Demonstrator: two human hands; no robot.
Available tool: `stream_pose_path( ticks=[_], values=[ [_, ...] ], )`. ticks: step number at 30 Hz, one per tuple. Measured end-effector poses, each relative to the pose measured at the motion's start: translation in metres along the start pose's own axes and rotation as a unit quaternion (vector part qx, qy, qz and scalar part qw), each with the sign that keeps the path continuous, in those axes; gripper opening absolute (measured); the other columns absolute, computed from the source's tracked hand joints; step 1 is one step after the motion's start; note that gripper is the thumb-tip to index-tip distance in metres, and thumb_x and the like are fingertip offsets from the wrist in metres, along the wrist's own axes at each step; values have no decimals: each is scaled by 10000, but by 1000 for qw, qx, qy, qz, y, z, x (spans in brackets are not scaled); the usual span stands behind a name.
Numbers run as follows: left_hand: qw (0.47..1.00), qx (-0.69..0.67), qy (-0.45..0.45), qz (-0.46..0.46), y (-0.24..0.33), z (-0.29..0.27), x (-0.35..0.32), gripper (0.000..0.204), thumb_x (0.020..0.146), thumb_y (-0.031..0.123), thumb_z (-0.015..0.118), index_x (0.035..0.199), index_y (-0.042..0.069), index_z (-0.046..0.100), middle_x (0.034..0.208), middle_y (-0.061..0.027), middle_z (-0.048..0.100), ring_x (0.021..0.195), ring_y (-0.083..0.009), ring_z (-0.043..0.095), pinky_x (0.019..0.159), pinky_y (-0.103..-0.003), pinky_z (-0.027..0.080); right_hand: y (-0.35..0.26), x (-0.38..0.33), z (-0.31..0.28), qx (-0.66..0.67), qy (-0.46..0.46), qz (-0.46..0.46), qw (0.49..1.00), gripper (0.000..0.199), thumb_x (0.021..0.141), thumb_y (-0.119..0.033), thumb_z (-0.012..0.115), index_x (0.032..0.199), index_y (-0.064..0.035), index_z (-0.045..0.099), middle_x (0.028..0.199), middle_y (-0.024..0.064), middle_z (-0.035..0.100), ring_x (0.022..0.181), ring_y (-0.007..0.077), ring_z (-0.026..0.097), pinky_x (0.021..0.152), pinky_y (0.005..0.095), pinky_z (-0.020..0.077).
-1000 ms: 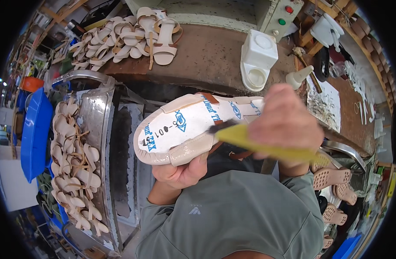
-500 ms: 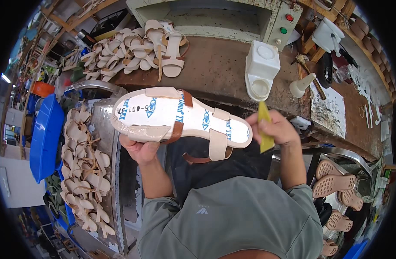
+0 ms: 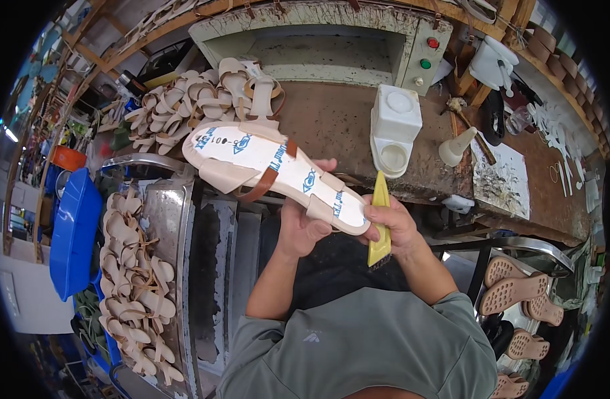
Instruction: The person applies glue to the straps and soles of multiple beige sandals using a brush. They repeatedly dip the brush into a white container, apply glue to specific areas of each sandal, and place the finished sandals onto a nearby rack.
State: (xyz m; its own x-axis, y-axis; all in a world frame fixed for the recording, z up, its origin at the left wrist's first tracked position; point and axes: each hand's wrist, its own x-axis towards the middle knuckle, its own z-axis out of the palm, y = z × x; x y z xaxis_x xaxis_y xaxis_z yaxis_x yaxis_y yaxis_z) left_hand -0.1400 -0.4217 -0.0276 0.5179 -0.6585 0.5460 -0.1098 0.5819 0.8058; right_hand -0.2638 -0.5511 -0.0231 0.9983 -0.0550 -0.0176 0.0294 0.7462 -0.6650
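A beige sandal (image 3: 256,157) with a brown strap lies slanted across my hands, its white insole with blue print facing up. My left hand (image 3: 301,231) is closed round its middle from beneath, thumb on the near side and fingertips showing on the far side. At the sandal's right end, my right hand (image 3: 395,225) pinches a flat yellow brush (image 3: 381,199), dark bristles at its lower tip. The fingers of that hand also touch the sandal's end. Just beyond the brush stands a white plastic container (image 3: 398,113) with a round cup at its front.
Sandals are heaped on the bench at the back left (image 3: 178,100), and more fill a metal rack (image 3: 135,286) on the left. A cone-tipped white bottle (image 3: 457,147) and a hammer (image 3: 474,130) lie right. Pinkish soles (image 3: 514,289) sit on the right rack. A blue basin (image 3: 75,233) stands far left.
My left hand has shifted from the sandal's left part to its middle. The sandal has tilted, its right end lower and nearer me. My right hand and the brush moved left and down.
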Motion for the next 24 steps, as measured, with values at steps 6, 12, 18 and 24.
stream_pose_path(
  ticks=[6, 12, 18, 24],
  values=[
    [989, 39, 140, -5, -29, 10, -21, 619, 868, 358, 537, 1272, -65, 334, 1203, -171, 469, 1100, -244, 497, 941, -360, 392, 4, 5, -10, 87, 26, 50, 995, 141, 858, -168, 539, 844, -29, 557, 537, 18, 456, 455, 111, 429, 447, 243, 356],
    [979, -59, 183, -63, -29, 10, -11, 251, 833, 152, 476, 964, -61, 489, 988, -171, 574, 893, -210, 570, 821, -337, 457, -7, 4, -46, -158, 48, 160, 973, 347, 901, -320, 531, 797, -5, 633, 594, 66, 603, 490, 76, 523, 428, 208, 390],
    [969, -65, 192, -142, -46, -10, -24, 266, 841, 216, 508, 804, -47, 505, 911, -199, 587, 826, -221, 570, 787, -334, 456, -57, -3, -107, -295, 315, -169, 886, 209, 873, -164, 585, 930, 29, 642, 782, 71, 637, 619, 95, 567, 566, 219, 441],
    [965, -55, 188, -171, -72, -6, -20, 316, 839, 245, 521, 748, -58, 514, 862, -168, 590, 780, -179, 547, 743, -301, 435, -47, 13, -127, -553, 330, -194, 740, 115, 820, -60, 629, 909, 9, 652, 807, 64, 625, 687, 105, 562, 599, 236, 438]
  ],
)
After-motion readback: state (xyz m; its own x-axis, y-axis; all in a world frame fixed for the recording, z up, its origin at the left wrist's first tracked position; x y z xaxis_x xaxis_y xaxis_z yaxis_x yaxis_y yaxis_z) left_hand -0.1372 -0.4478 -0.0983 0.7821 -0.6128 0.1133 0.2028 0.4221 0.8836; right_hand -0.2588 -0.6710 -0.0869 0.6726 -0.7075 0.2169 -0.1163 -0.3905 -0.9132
